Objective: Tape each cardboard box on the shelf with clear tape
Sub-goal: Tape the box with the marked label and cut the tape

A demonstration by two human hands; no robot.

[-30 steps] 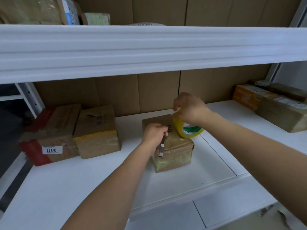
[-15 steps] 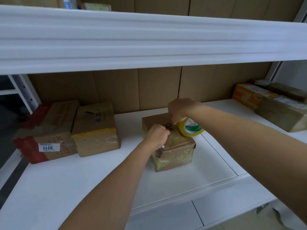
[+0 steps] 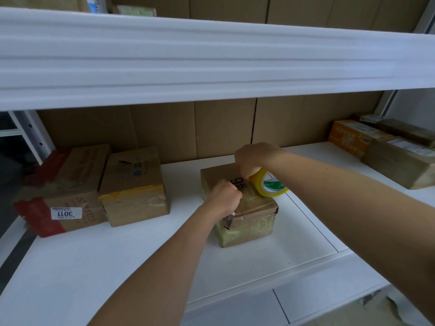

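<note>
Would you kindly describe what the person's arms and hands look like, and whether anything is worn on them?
Both forearms are bare as far as the frame shows; no sleeve is in view. The left hand and right hand show no gloves, watch, rings or bracelets.

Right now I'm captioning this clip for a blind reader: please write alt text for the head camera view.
On a white shelf, a person's right hand holds a yellow tape roll on top of a small cardboard box, while the left hand grips a small cutter at the box's top. Two more boxes sit to the left, others far right.
</note>
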